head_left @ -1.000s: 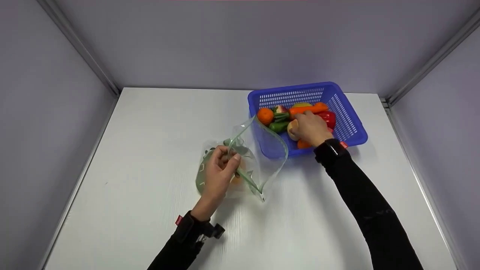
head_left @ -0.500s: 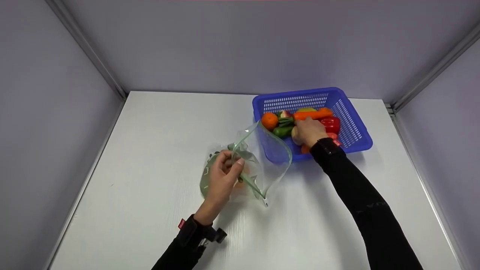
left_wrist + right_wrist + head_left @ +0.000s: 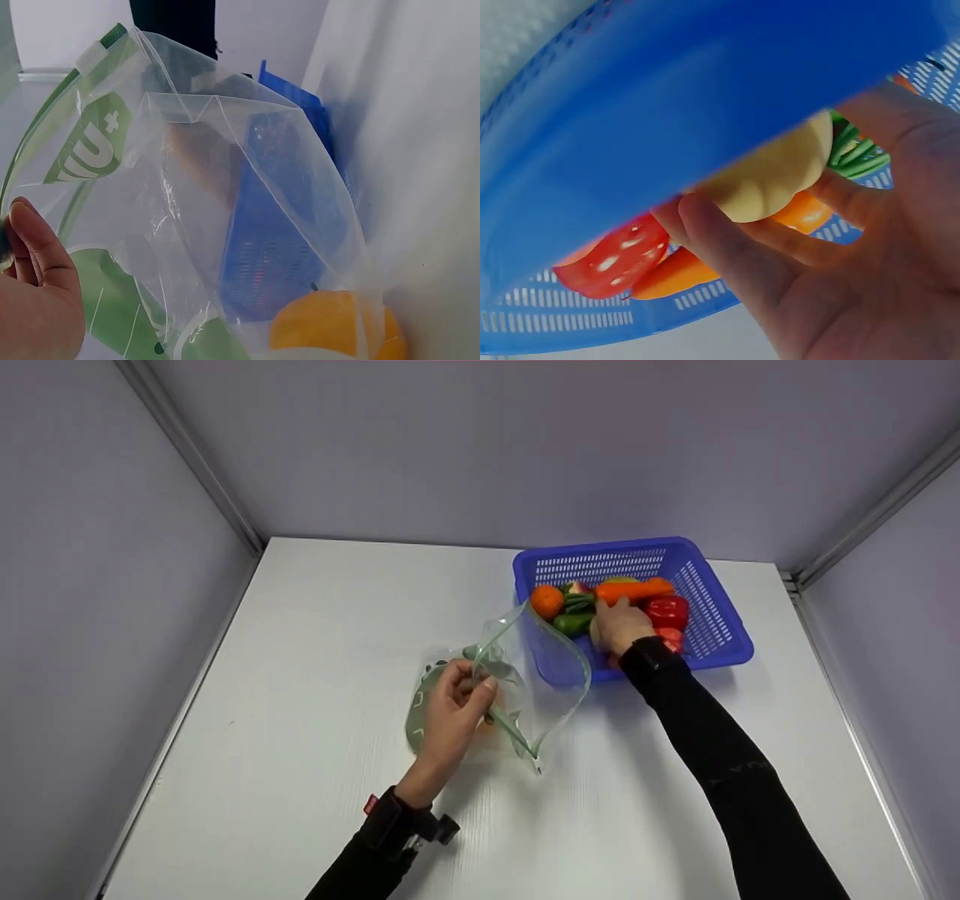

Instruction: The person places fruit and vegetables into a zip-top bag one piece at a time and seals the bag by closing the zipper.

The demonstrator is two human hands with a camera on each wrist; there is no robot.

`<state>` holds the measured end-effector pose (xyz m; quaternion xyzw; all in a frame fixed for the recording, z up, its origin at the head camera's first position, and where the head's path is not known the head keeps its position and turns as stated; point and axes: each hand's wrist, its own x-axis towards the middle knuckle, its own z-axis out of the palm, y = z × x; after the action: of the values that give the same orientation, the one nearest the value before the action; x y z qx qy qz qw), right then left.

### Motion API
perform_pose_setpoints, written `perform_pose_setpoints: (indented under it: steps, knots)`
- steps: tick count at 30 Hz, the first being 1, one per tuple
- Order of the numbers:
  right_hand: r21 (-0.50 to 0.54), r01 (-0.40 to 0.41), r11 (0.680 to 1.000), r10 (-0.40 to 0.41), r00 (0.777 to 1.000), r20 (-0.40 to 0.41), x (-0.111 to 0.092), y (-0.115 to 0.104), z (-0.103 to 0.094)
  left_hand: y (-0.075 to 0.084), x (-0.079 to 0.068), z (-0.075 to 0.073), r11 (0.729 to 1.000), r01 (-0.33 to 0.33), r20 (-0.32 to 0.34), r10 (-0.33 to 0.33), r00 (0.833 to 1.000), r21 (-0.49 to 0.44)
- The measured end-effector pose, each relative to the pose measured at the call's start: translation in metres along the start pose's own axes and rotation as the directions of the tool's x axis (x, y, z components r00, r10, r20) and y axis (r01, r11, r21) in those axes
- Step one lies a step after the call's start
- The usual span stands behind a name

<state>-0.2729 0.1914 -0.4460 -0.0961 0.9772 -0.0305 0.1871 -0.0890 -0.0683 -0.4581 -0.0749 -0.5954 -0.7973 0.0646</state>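
Note:
My left hand (image 3: 450, 720) pinches the green zip edge of a clear plastic slider bag (image 3: 94, 142), whose mouth gapes toward the basket. Green print covers part of the bag, and a yellow-orange round fruit (image 3: 322, 322) shows through its film in the left wrist view. My right hand (image 3: 625, 628) reaches down into a blue plastic basket (image 3: 739, 652), fingers curled round a pale cream, lobed vegetable or fruit (image 3: 772, 176). In the right wrist view the basket's wall hides part of that pale thing; its kind does not show.
Around the right hand in the basket lie an orange (image 3: 547, 601), a carrot (image 3: 637, 590) with green tops, a red bell pepper (image 3: 666, 612) and a green vegetable (image 3: 573, 624). The white table (image 3: 337, 622) is bordered by grey panels (image 3: 487, 450) behind and at both sides.
The head view has shifted slightly. My right hand has moved a little left and over the pale thing, covering more of it. My left hand keeps its hold on the bag's edge.

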Motion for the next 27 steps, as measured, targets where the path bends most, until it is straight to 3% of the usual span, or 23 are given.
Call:
perform_pose_setpoints:
  steps: [8,11,16,20,27]
  knots:
    - [-0.033,0.079,0.996,-0.08,0.996,-0.038,0.002,0.015,0.002,-0.001,0.002,0.001,1.0,0.004,0.01,-0.004,1.0,-0.003]
    - [0.034,0.061,0.998,-0.06,0.998,-0.035,-0.004,0.016,-0.004,-0.001,0.003,0.001,1.0,0.003,0.006,-0.003,1.0,-0.001]
    - [0.171,0.076,0.982,-0.057,0.992,-0.114,-0.019,0.016,-0.017,0.0,0.006,-0.001,1.0,0.003,-0.001,-0.003,1.0,0.013]
    - [0.234,0.157,0.959,-0.105,0.97,-0.22,-0.034,0.016,-0.025,0.001,0.008,-0.003,1.0,-0.001,0.003,0.001,1.0,0.005]
    - [0.252,0.296,0.921,-0.173,0.892,-0.417,-0.066,0.018,-0.033,-0.001,0.008,-0.005,1.0,-0.005,-0.015,0.005,1.0,0.01]
